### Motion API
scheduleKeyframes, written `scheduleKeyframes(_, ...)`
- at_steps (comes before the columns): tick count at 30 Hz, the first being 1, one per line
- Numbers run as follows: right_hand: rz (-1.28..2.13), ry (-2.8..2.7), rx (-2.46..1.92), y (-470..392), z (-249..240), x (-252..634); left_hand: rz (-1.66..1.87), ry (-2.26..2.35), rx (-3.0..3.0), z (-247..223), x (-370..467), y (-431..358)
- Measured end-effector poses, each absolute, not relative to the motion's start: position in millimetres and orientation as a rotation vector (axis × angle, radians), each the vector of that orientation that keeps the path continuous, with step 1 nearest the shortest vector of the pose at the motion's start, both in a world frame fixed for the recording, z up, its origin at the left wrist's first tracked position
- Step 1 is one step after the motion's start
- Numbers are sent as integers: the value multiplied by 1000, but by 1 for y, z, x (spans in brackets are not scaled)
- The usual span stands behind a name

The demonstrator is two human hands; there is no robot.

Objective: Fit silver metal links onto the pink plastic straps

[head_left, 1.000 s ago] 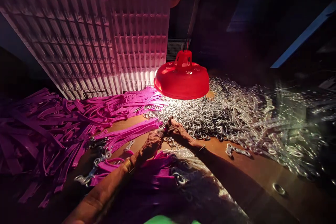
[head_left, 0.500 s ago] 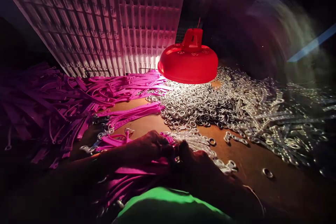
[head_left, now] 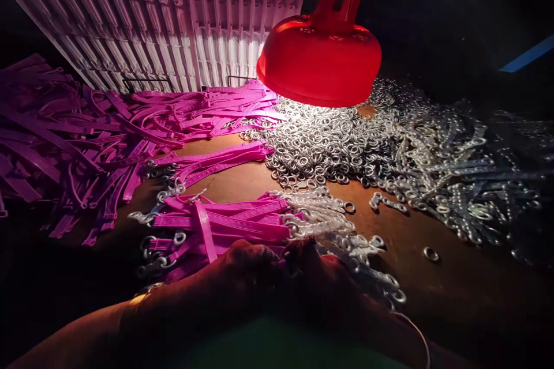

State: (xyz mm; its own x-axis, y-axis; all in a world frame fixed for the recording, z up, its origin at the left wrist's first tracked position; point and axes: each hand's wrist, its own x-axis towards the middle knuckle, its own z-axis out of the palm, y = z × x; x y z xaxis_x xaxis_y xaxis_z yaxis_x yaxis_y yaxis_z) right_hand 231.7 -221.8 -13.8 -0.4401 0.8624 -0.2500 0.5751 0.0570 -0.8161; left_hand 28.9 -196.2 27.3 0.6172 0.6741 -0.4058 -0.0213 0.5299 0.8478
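Low red lamp, big pink pile, hands in the dark

So we've got our left hand (head_left: 249, 268) and right hand (head_left: 326, 277) together toward the near edge of the table (head_left: 242, 181), fingers bunched as if on something small. Both grips look narrow, but it's too shadowy to tell what's in them. Close in probably just keeps it easy to see and reach.

The nearest pink straps (head_left: 242, 225) lie just beyond our knuckles, mostly sideways, pale link pieces (head_left: 320, 207) at their right ends. Lying roughly one way, they're probably easier to pick apart. More pink strips (head_left: 64, 144) heap up toward the left edge, with metal rings (head_left: 329, 144) piled under the red lamp (head_left: 320, 66), likely hung low to light the small stuff.

Table's brown, warm where lit. Ribbed clear panels (head_left: 142, 29) stand at the far edge, and the rest of the room's nearly black
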Motion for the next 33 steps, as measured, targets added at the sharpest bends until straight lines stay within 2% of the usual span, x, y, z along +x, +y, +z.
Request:
scheduleKeyframes(3, 1499, -1935, -1424, -221, -22, 233, 526, 834, 746, 26, 32, -205)
scheduleKeyframes(10, 1718, -2096, -1205, -214, -2, 223, 505, 825, 910, 6, 33, -208)
scheduleKeyframes(17, 1538, -2343, -1260, -211, 9, 213, 519, 764, 855, 5, 35, -207)
scheduleKeyframes(28, 1275, -2231, -1508, -212, -1, 218, 549, 892, 727, -1, 39, -211)
scheduleKeyframes(33, 1406, -2332, -1524, -213, -2, 217, 536, 820, 764, -3, 40, -210)
